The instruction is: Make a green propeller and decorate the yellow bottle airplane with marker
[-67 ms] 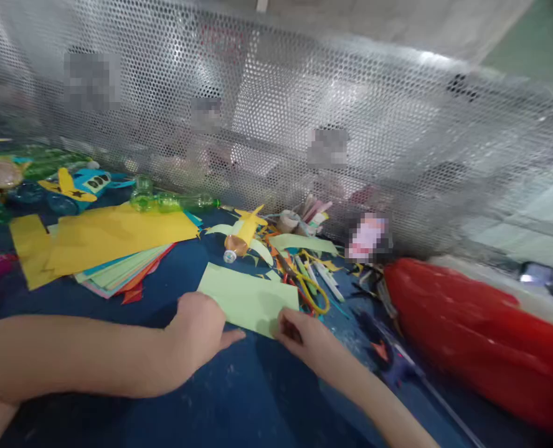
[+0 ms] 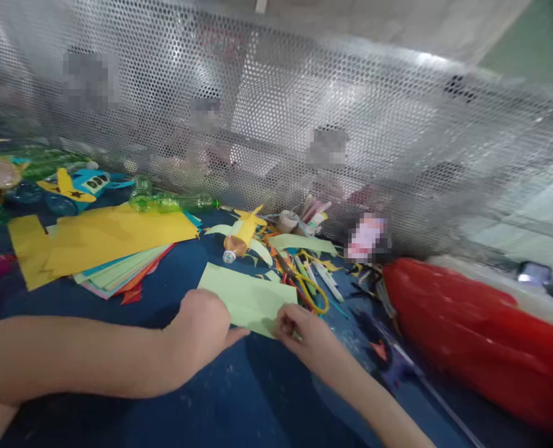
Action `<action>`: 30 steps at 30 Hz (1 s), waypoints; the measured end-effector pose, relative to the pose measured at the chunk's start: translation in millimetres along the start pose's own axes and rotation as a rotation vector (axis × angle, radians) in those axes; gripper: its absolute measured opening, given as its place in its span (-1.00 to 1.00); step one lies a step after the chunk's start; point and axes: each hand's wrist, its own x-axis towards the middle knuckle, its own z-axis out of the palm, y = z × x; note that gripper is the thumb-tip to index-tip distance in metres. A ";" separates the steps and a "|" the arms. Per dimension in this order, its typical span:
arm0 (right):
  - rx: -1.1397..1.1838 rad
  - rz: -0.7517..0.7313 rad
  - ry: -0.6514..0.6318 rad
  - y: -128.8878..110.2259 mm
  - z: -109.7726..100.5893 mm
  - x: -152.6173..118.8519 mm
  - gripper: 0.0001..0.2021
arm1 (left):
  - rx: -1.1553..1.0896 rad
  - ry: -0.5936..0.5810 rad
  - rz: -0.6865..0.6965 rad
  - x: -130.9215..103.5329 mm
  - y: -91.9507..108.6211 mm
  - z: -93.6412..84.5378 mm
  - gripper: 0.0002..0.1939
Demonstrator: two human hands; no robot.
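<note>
A light green sheet of paper (image 2: 253,297) lies on the blue table, a faint crease running across it. My left hand (image 2: 205,330) is curled over its left part, thumb stretched along the near edge; the other fingers are hidden beneath the hand. At the near right corner, my right hand (image 2: 297,326) pinches the paper between thumb and bent fingers. Just beyond the sheet stands a small plane (image 2: 243,236) made from a bottle, with yellow paper and pale green wings. Yellow-handled scissors (image 2: 321,298) lie by the sheet's right edge.
Yellow sheets (image 2: 122,233) cover a fan of coloured paper at left. Behind them are a green bottle (image 2: 178,201) and a blue plane (image 2: 87,183). Markers (image 2: 327,280) and scraps lie right of centre. A red plastic bag (image 2: 472,336) fills the right side; a perforated metal screen (image 2: 276,106) rises behind.
My left hand has shifted slightly to the right over the paper. My right hand stays pinched at the near right corner, almost unmoved.
</note>
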 end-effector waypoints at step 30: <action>1.096 0.336 0.378 13.7 -8.6 10.9 -0.60 | -1.948 -0.384 0.151 83.6 -45.0 22.8 -0.34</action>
